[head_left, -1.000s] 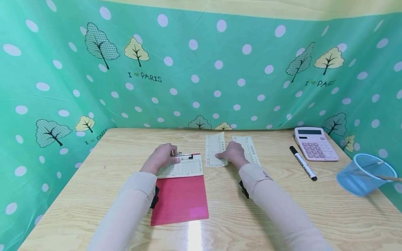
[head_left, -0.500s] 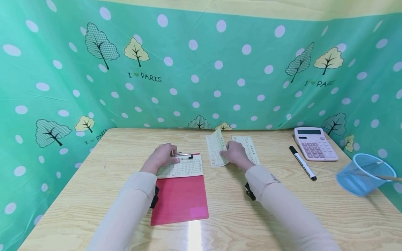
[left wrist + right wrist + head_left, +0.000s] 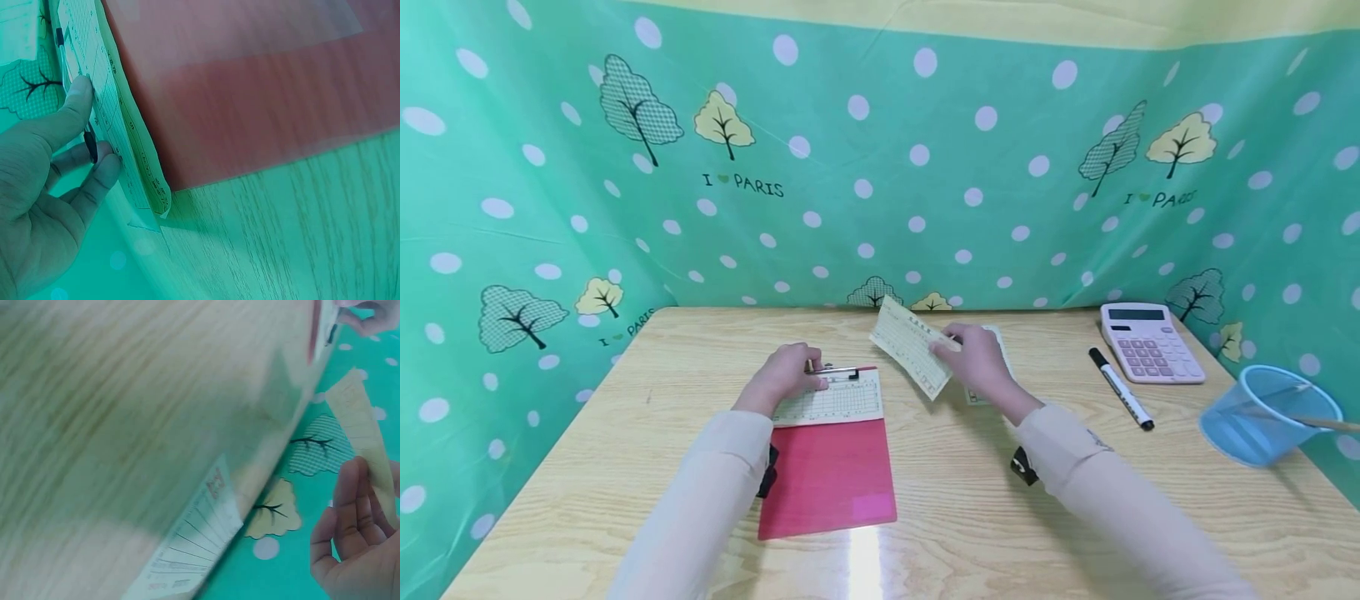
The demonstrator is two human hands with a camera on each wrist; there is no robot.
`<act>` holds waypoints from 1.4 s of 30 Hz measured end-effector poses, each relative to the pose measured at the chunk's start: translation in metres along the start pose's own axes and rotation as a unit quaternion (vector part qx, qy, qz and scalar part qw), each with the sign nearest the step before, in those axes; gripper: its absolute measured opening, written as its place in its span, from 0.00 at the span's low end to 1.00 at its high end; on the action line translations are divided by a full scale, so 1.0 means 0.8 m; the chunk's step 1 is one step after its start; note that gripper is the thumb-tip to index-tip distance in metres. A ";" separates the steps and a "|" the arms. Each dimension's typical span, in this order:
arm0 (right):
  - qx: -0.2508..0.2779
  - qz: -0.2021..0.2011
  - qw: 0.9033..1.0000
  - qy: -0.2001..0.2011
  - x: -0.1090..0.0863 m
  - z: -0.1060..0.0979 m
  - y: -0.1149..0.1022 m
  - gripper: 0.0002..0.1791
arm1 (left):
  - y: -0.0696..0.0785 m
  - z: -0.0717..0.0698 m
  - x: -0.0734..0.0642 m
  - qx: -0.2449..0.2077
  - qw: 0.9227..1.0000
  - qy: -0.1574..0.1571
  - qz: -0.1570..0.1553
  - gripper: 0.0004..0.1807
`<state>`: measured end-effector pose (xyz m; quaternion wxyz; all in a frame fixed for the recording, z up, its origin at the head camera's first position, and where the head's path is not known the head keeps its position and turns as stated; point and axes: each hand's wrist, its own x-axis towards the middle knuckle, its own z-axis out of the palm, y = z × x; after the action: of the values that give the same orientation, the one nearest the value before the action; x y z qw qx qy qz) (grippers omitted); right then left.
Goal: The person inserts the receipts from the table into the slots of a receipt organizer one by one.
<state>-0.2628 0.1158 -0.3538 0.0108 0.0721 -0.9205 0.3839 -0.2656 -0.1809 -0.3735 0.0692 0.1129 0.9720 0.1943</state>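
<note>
A red clipboard [image 3: 831,479] lies on the table, with printed paper slips [image 3: 846,400] under its metal clip [image 3: 842,371]. My left hand [image 3: 781,379] pinches this clip between thumb and fingers. In the left wrist view the thumb lies on its near side and the fingertips on the other, the slips' lower edges curling up. My right hand [image 3: 979,360] holds one printed slip [image 3: 910,340] by its right end, raised and tilted above the table. Another printed slip [image 3: 190,550] lies flat on the table, partly hidden by the right hand in the head view.
At the right stand a pink calculator [image 3: 1152,346], a black-capped marker [image 3: 1122,389] and a blue mesh pen cup [image 3: 1247,425] with sticks in it. A green dotted curtain [image 3: 880,167] closes off the table's back and sides.
My right hand has picked the left loose slip up off the table, turning it and moving slightly right. The left hand has stayed at the clip.
</note>
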 end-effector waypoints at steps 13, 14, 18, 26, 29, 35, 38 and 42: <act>0.047 -0.099 0.990 -0.084 -0.009 -0.022 -0.024 0.13 | -0.003 0.002 0.002 0.011 1.000 0.009 0.013 0.10; 0.049 -0.110 0.987 -0.108 -0.009 -0.021 -0.026 0.12 | -0.004 0.002 0.002 0.012 1.000 0.011 0.016 0.09; 0.038 -0.151 0.967 -0.204 -0.008 -0.016 -0.031 0.16 | -0.005 0.003 0.001 0.017 0.999 0.018 0.022 0.04; 0.006 -0.163 0.944 -0.286 0.000 0.012 -0.032 0.16 | -0.003 0.005 0.003 0.016 1.000 0.009 0.013 0.08; -0.002 -0.159 0.943 -0.293 0.004 0.024 -0.034 0.14 | -0.003 0.004 0.003 0.010 1.000 0.005 0.005 0.10; -0.029 -0.144 0.947 -0.285 0.009 0.050 -0.043 0.17 | -0.001 0.004 0.003 0.006 1.000 0.002 -0.001 0.10; -0.045 -0.139 0.948 -0.283 0.010 0.064 -0.048 0.16 | 0.000 0.004 0.001 0.005 1.000 0.003 -0.004 0.10; -0.062 -0.128 0.952 -0.273 0.011 0.080 -0.056 0.15 | 0.000 0.003 0.001 -0.001 1.000 -0.001 -0.005 0.10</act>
<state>-0.2626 0.0380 -0.3668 -0.1872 0.2902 -0.8936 0.2867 -0.2660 -0.1802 -0.3755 0.0710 0.1085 0.9723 0.1944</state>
